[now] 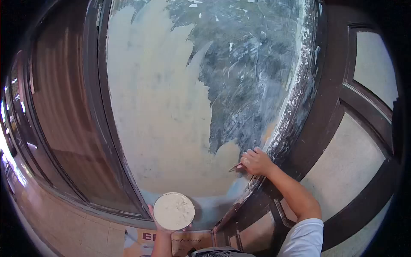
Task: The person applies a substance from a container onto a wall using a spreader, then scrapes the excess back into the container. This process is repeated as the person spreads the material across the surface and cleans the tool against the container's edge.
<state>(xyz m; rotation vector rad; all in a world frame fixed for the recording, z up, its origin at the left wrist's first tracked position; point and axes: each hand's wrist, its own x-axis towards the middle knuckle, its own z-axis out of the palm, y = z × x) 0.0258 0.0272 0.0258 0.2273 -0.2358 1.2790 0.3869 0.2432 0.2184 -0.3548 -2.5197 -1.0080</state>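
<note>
My right hand (pixel 256 162) is closed around a putty knife (pixel 235 167), its blade at the lower right part of the wall (pixel 158 103). In my left hand (pixel 161 229) rests a round tub of cream-coloured filler paste (pixel 174 211), gripped from below and the side; the paste surface is uneven. A smooth cream coat covers the wall's left and lower part. Toward the upper right, a dark grey-blue patch (pixel 244 73) of wall shows with rough white smears. The blade's contact with the wall is too small to make out.
A dark wooden frame with a brown panel (pixel 64 107) stands on the left. Along the right runs a paint-spattered edge (pixel 295 90) beside a dark wooden door with pale panels (pixel 349 158). Printed cardboard (pixel 139 244) lies on the tiled floor (pixel 81 222) below.
</note>
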